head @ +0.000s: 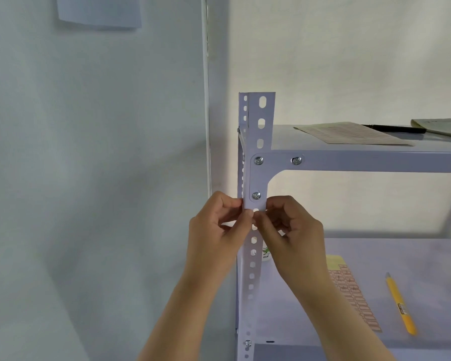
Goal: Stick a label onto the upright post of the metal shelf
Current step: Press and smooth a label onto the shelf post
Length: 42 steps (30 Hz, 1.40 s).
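The pale grey upright post (261, 118) of the metal shelf has a row of oval holes and a bolted corner plate (257, 183). My left hand (219, 230) and my right hand (292, 230) meet on the post just below the plate's lowest bolt. Thumbs and fingertips of both hands pinch together at the post's front face. A small white piece, probably the label (255, 212), shows between the fingertips, mostly hidden by them. Whether it touches the post I cannot tell.
On the lower shelf board (414, 256) lie a sheet of labels (354, 293) and a yellow pen (400, 304). The top shelf carries a printed sheet (349, 132), a black pen (396, 128) and a notebook (443, 126). A white wall is to the left, with a paper (99, 11) pinned high.
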Motion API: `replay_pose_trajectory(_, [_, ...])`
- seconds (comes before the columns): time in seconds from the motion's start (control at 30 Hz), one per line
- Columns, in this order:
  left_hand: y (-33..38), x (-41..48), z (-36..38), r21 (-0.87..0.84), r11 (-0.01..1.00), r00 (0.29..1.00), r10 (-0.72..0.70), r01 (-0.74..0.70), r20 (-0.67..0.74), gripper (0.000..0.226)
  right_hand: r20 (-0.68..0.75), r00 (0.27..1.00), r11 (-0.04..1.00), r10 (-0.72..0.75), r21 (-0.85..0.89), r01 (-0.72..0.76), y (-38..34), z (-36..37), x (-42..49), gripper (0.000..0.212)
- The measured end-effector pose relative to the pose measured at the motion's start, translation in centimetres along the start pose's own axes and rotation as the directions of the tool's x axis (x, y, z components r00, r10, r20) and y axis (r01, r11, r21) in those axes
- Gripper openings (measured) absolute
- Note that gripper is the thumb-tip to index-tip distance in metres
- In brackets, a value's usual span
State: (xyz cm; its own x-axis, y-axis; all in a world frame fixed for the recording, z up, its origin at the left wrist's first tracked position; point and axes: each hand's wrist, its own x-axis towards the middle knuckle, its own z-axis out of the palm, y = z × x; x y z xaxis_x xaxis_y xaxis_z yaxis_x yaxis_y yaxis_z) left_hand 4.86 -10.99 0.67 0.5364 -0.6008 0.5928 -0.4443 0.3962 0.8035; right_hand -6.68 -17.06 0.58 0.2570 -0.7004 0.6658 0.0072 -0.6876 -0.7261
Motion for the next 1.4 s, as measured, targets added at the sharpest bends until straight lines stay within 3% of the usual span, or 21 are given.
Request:
replay_pose_trajectory(0.23, [-0.5, 0.2, -0.9, -0.081, 0.996, 0.994, -0.02, 0.029, 0.108, 0.011, 0.124, 0.992, 0.997, 0.009, 0.077, -0.019, 0.4, -1.2, 0.4, 0.018])
replay_pose_trajectory(0.37, [-0.9, 0.0, -1.1, -0.062, 0.998, 0.989, -0.022, 0.032, 0.146, 0.022, 0.153, 0.988, 0.997, 0.013, 0.079, -0.025, 0.4, -1.3, 0.2, 0.025])
replay_pose_trajectory(0.47, [-1.0, -0.2, -0.8, -0.054, 0.999, 0.992, 0.004, 0.003, 0.127, 0.029, 0.158, 0.987, 0.996, 0.004, 0.086, -0.018, 0.4, -1.3, 0.1, 0.027])
replay_pose_trajectory(0.8, [-0.7, 0.4, -0.4, -0.01, 1.0, 0.998, 0.014, -0.014, 0.067, 0.019, 0.089, 0.996, 1.0, -0.011, 0.003, 0.011, -0.2, -0.9, 0.5, 0.008])
replay_pose_trajectory(1.0, [-0.8, 0.8, -1.4, -0.085, 0.995, 0.986, -0.046, 0.061, 0.163, 0.012, 0.174, 0.985, 0.998, 0.0, 0.057, -0.01, -0.3, -1.5, 0.7, 0.027])
replay_pose_trajectory(1.4, [-1.6, 0.6, -1.9, -0.169, 0.982, 0.967, -0.035, 0.079, 0.251, 0.022, 0.128, 0.99, 0.998, 0.066, -0.016, -0.064, -0.7, -1.3, -0.2, 0.03])
